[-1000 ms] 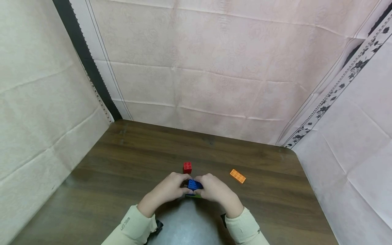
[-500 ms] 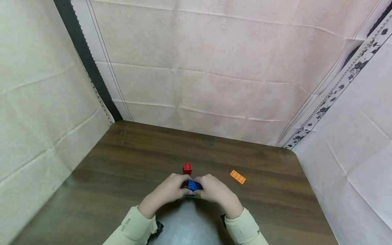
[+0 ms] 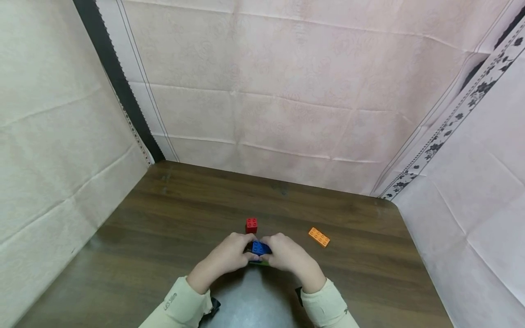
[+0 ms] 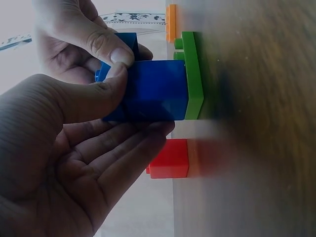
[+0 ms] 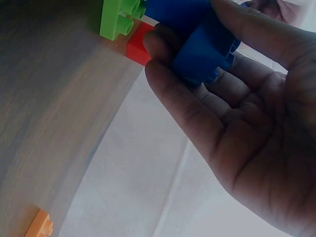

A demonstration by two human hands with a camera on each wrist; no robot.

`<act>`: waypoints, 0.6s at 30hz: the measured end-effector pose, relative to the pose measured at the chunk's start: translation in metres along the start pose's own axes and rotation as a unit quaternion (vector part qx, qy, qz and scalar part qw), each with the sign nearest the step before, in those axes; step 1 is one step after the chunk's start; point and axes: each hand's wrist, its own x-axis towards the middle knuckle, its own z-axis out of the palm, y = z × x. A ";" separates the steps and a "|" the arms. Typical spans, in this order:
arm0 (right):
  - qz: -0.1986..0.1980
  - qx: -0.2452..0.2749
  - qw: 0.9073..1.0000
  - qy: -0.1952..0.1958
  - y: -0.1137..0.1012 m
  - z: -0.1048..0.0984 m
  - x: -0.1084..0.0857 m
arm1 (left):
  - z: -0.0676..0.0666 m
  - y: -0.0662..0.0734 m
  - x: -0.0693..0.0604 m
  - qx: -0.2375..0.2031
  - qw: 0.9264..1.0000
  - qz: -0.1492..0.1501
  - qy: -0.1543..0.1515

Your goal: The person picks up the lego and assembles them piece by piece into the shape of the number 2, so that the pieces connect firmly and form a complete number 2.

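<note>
Both hands meet around a small stack of blue toy building bricks on a thin green building brick [image 4: 195, 79]. My left hand [image 3: 228, 250] pinches the lower blue brick [image 4: 155, 91] between thumb and fingers in the left wrist view. My right hand [image 3: 289, 256] grips an upper blue brick [image 5: 205, 52], thumb on one side and fingers on the other; it overhangs the green piece. The two thumbs come together at the near side in the head view. The hands hide part of the stack, so I cannot tell how firmly the bricks are joined.
Just beyond the hands a red brick [image 3: 251, 225] stands on the brown wooden table [image 3: 184, 205]. An orange flat brick [image 3: 319, 237] lies to the right. Pale cloth screens [image 3: 262, 91] border the table at the back and sides.
</note>
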 end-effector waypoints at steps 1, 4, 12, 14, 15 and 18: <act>0.000 0.000 1.000 0.000 0.000 0.000 0.000 | 0.000 0.000 0.000 0.001 1.000 -0.001 0.002; 0.001 0.001 1.000 -0.003 0.000 0.000 0.000 | 0.001 0.002 0.000 0.007 1.000 -0.006 0.007; -0.003 -0.004 1.000 -0.002 -0.001 -0.002 0.000 | 0.003 0.007 -0.001 0.021 0.999 -0.007 0.027; -0.003 -0.005 1.000 -0.003 -0.002 -0.003 0.000 | 0.003 0.007 -0.001 0.020 0.999 -0.009 0.027; -0.002 -0.005 1.000 -0.003 -0.002 -0.003 0.000 | 0.003 0.008 -0.001 0.020 0.999 -0.011 0.027; -0.001 -0.004 1.000 -0.005 -0.002 -0.003 0.000 | 0.003 0.006 -0.001 0.012 0.999 -0.017 0.024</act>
